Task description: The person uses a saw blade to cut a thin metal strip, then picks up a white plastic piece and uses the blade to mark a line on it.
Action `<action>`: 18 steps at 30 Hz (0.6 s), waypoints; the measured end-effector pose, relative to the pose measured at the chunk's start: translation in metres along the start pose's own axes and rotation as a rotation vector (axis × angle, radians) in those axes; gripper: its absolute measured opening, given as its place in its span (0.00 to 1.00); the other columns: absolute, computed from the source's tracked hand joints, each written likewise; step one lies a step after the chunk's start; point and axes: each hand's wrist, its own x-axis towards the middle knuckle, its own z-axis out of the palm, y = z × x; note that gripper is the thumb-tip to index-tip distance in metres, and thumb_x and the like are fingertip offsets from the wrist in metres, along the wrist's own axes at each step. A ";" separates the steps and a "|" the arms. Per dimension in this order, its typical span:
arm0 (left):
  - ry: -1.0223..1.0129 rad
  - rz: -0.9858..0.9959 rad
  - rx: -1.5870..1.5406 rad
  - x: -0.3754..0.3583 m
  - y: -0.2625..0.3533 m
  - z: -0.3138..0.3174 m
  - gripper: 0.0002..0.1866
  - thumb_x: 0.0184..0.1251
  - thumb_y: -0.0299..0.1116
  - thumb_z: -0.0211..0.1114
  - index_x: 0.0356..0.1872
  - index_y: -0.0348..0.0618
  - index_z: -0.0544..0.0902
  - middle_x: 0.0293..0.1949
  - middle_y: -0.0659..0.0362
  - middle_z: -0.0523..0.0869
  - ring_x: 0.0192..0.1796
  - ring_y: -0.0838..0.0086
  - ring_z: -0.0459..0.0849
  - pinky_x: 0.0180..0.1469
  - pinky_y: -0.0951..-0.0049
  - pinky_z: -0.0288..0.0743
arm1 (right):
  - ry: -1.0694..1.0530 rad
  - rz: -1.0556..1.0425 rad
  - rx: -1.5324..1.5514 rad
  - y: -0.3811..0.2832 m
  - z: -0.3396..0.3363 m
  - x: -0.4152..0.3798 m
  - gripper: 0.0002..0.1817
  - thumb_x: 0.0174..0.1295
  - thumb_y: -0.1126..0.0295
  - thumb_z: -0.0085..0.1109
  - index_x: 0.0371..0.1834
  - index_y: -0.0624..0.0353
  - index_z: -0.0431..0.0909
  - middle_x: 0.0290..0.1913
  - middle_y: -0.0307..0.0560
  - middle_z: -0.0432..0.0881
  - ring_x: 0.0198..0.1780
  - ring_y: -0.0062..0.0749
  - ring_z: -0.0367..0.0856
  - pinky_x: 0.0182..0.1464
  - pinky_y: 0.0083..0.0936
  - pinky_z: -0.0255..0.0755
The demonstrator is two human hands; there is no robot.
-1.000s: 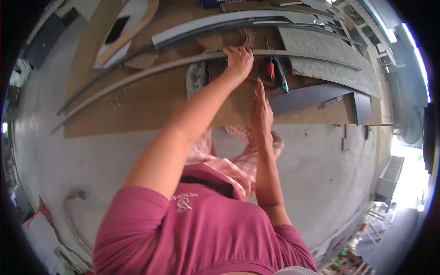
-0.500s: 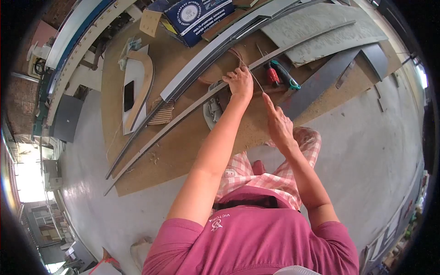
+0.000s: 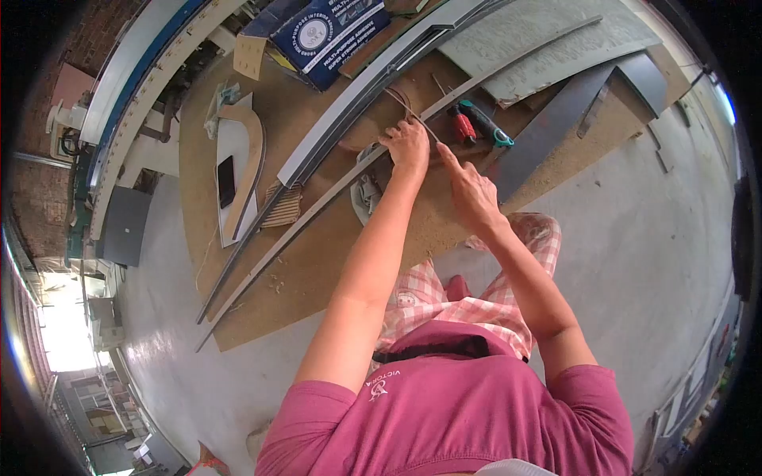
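Observation:
My left hand [image 3: 406, 147] is closed over a long narrow strip [image 3: 294, 230] that runs diagonally across the board-topped table. My right hand [image 3: 474, 190] grips a slim rod-like tool [image 3: 429, 133], its index finger stretched along the shaft. This tool slants up and left past my left fingertips and crosses the strip; its handle is hidden in my palm, and its exact kind cannot be made out. Just right of my left hand lie a red-handled tool [image 3: 461, 127] and a teal-and-black handled tool [image 3: 486, 124]. Under the strip, a greyish crumpled item [image 3: 365, 194] is partly covered.
A second, dark-and-white long profile [image 3: 333, 131] lies beyond the strip. Farther back are a blue adhesive box [image 3: 325, 36], a curved wooden piece [image 3: 252, 151] and a phone [image 3: 226, 181]. Grey-green panels [image 3: 556, 63] and a dark angled piece [image 3: 548, 143] occupy the right side.
My right hand has pushed the rod-like tool up and left, so it is now closer to my left hand. My left hand stays on the strip. The whole view has shifted slightly.

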 end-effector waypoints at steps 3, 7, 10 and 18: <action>0.059 -0.001 0.026 -0.002 0.002 -0.002 0.15 0.66 0.34 0.51 0.49 0.40 0.76 0.45 0.52 0.81 0.51 0.52 0.80 0.52 0.42 0.70 | -0.047 0.032 -0.017 0.003 -0.007 -0.013 0.40 0.54 0.81 0.44 0.71 0.38 0.51 0.36 0.60 0.75 0.35 0.55 0.81 0.36 0.44 0.74; 0.045 0.009 0.066 -0.006 0.002 -0.001 0.10 0.66 0.32 0.51 0.44 0.41 0.75 0.44 0.52 0.80 0.51 0.54 0.79 0.49 0.46 0.73 | -0.054 0.033 0.020 0.002 -0.008 -0.014 0.38 0.55 0.80 0.43 0.71 0.39 0.52 0.36 0.61 0.76 0.36 0.55 0.81 0.37 0.45 0.74; 0.019 0.003 0.051 -0.001 0.000 -0.002 0.10 0.67 0.33 0.50 0.44 0.41 0.74 0.44 0.52 0.80 0.51 0.54 0.79 0.50 0.45 0.72 | -0.010 0.005 0.026 0.000 -0.002 -0.001 0.39 0.54 0.81 0.43 0.72 0.39 0.51 0.36 0.62 0.76 0.37 0.55 0.81 0.37 0.45 0.74; -0.050 0.017 0.012 -0.001 -0.001 -0.001 0.15 0.66 0.34 0.50 0.50 0.39 0.76 0.45 0.52 0.81 0.54 0.49 0.77 0.54 0.41 0.68 | -0.060 0.035 0.011 -0.001 -0.007 -0.008 0.39 0.55 0.81 0.44 0.72 0.40 0.51 0.36 0.63 0.76 0.37 0.56 0.81 0.36 0.45 0.74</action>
